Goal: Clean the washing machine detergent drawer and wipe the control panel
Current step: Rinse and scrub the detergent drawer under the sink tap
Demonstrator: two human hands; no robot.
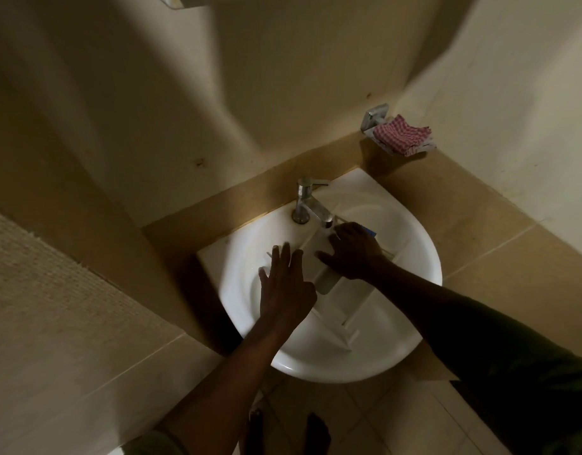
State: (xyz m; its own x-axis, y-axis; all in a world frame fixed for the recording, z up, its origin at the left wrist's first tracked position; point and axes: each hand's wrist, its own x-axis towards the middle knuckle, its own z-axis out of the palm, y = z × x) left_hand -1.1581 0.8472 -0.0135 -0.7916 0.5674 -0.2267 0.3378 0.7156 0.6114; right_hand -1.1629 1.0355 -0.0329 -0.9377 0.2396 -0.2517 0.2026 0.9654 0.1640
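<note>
The sink (414,257) was glossy white ceramic, and the detergent drawer (334,308) lying across it looked like smooth white plastic. The tap (311,205) at the sink's back edge was polished metal. A checked woven cloth (403,136) lay on a shiny metal holder (376,114). The wall (151,110) was matt.

The bare left hand (284,287) lies palm down, fingers spread straight; the bare right hand (353,251) (a little farther forward) is flat too, fingers splayed and thumb out.
</note>
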